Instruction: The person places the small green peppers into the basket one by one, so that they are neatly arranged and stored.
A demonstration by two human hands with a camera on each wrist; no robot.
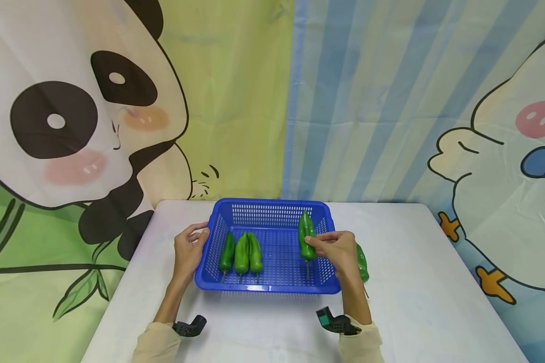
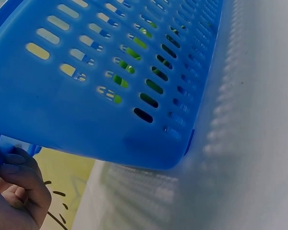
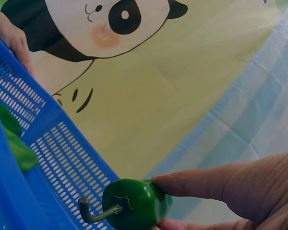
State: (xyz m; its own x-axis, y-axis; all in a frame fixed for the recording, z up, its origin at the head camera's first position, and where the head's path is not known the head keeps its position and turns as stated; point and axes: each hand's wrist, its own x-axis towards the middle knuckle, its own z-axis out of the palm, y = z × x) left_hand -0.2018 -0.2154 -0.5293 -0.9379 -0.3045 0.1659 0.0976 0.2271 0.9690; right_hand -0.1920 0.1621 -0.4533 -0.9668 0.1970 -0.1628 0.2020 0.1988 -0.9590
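A blue plastic basket (image 1: pixel 268 288) with slotted walls stands on the white table. My left hand (image 1: pixel 189 250) grips its left rim, and the left wrist view shows the curled fingers (image 2: pixel 26 179) at the rim's edge. Between thumb and fingers my right hand (image 1: pixel 340 250) pinches a green pepper (image 1: pixel 306 234) over the right part of the basket, its stem pointing toward me. Inside at the left lie three more peppers side by side: a dark green one (image 1: pixel 227 253) and two lighter ones, the middle one (image 1: pixel 241 254) and the right one (image 1: pixel 255 253).
Another green pepper (image 1: pixel 362 264) lies on the table (image 1: pixel 418 282) just right of the basket, partly hidden behind my right hand and forearm. A printed curtain (image 1: pixel 240 101) with a panda hangs behind the table's back edge.
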